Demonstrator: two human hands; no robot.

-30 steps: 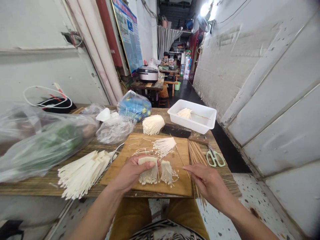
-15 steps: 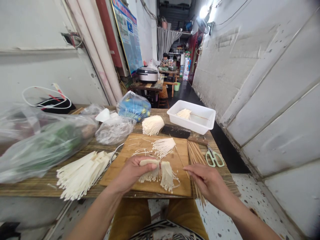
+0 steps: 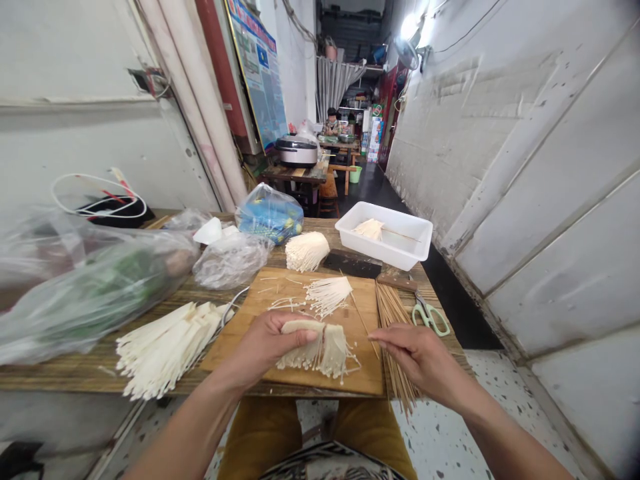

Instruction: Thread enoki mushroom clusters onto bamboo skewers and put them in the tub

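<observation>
L hand (image 3: pixel 265 343) curled round top of a pale cream enoki mushroom clump (image 3: pixel 305 353), fingers mostly closed, pressing it down on a light-brown wooden cutting board (image 3: pixel 350 320). Clump sits near board's front edge, stems fanned out toward the person, thin strands trailing R. R hand (image 3: pixel 420 360) half open, fingers loose & pointing L, just above a heap of thin pale bamboo skewers (image 3: pixel 395 340) lying beside board & hanging past the table's near edge. Can't tell if fingertips (image 3: pixel 385 340) pinch a skewer or just hover, too thin to make out

Board's front edge nearly level w/ near edge of the long weathered wood-plank table (image 3: pixel 60 380), so little room in front of the hands; more board beyond them, w/ a loose enoki bunch (image 3: pixel 327 295) & stray strands. Past board: black-bladed cleaver w/ wooden handle (image 3: pixel 350 263), white plastic rectangular tray (image 3: pixel 385 233) holding more enoki, green-handled steel scissors (image 3: pixel 430 319) near R table edge. L of board: long pile of cut white enoki stems (image 3: pixel 165 350), another round enoki bunch (image 3: pixel 307 251) at far side, clear plastic bags (image 3: pixel 95 293) w/ something green inside, contents partly blurred. L hand hides clump's top; board's L corner cut off by nothing but stems lie close. Far back, a seated person (image 3: pixel 331 123) too small to make out what they're doing
</observation>
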